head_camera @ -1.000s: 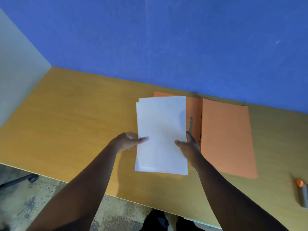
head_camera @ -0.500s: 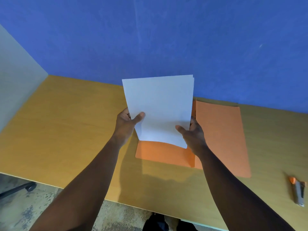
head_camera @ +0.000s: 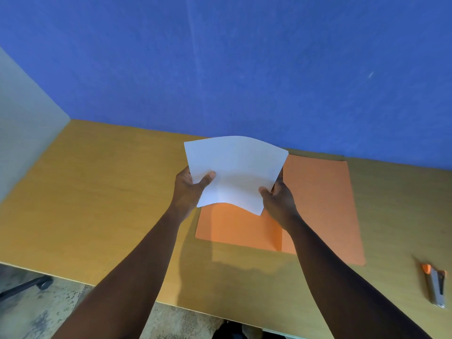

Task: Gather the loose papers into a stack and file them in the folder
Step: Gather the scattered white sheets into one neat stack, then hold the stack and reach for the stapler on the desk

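Observation:
A stack of white papers (head_camera: 236, 170) is held in the air above the open orange folder (head_camera: 320, 206), bowed upward across its width. My left hand (head_camera: 189, 185) grips the stack's left edge with the thumb on top. My right hand (head_camera: 278, 200) grips its lower right edge. The folder lies flat and open on the wooden desk (head_camera: 97, 192); its left leaf shows below the papers, its right leaf is fully in view. The folder's spine and fastener are mostly hidden behind the papers and my right hand.
An orange and grey stapler (head_camera: 436, 287) lies near the desk's right front edge. A blue partition (head_camera: 244, 69) stands right behind the desk and a pale panel (head_camera: 22, 133) closes its left side. A chair base (head_camera: 29, 285) shows on the floor at lower left.
The papers lay flat on the folder's left leaf a second ago. Both hands have lifted them off it, and the stack now curves upward in the middle.

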`<state>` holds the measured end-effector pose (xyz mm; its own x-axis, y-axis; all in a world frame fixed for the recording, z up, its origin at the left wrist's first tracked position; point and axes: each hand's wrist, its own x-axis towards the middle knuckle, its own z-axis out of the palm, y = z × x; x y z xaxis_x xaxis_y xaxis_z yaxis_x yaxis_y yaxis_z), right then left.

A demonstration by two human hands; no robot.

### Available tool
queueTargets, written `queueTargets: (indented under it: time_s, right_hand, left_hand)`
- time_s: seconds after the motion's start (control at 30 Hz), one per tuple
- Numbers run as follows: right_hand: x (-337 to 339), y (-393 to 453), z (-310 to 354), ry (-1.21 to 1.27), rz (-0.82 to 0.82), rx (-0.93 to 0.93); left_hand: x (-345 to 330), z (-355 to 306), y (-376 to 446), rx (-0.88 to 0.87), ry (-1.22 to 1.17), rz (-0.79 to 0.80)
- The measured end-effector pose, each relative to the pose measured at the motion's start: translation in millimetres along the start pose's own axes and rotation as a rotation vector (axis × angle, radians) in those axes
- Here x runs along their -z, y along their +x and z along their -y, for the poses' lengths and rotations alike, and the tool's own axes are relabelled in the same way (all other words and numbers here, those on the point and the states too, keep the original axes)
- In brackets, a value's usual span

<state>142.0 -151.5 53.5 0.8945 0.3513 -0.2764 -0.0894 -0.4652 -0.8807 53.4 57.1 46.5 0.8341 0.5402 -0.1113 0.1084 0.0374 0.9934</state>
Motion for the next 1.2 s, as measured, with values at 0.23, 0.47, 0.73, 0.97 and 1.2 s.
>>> queueTargets:
  time_s: [0.23, 0.47, 0.73, 0.97, 1.2]
  right_hand:
    - [2, 4, 9, -0.003, -0.020, 0.027]
    - [4, 4, 6, -0.006, -0.019, 0.024]
    - [1, 6, 8, -0.022, -0.001, 0.010]
    - [3, 6, -6, -0.093, 0.028, -0.026]
    - [30, -5, -13, 0.112, -0.045, -0.021]
  left_hand:
    - [-4, -3, -2, -0.022, -0.046, -0.047]
    - [-5, -5, -1, -0.008, -0.064, -0.048]
    - [-7, -4, 1, -0.022, -0.020, -0.056]
    - [-9, -2, 3, -0.049, 0.117, -0.050]
    - [-29, -19, 25, -0.151, 0.382, 0.057]
